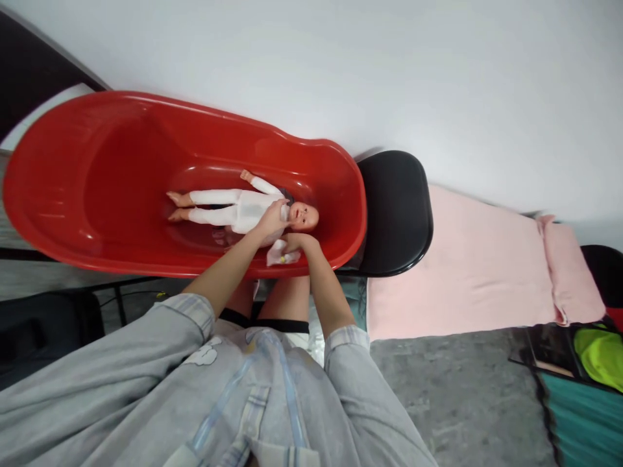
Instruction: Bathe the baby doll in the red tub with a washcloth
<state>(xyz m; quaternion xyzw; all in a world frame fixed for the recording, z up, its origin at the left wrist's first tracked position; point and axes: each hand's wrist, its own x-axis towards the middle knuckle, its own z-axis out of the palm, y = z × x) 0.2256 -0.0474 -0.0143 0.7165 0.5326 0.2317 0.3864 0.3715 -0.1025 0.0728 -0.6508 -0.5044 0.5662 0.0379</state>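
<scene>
A baby doll [250,207] with white cloth body and limbs lies face up in a red baby bathtub [121,181]. Its head points right and its bare feet left. My left hand [273,219] is closed on the doll at the upper chest and neck, thumb and fingers spanning below the chin. Just below the head, my right hand [294,242] is bent downward, fingers curled against a crumpled whitish, translucent piece [275,254] with a small yellow spot. Part of the right fingers and the doll's near arm are hidden.
A black stool seat [396,211] adjoins the tub's right end. Beyond it lies a pink mat [467,266] with a pink pillow [574,272]. The white wall [389,71] runs behind. A bright yellow-green item [601,357] is at far right, a dark chair [48,337] at left.
</scene>
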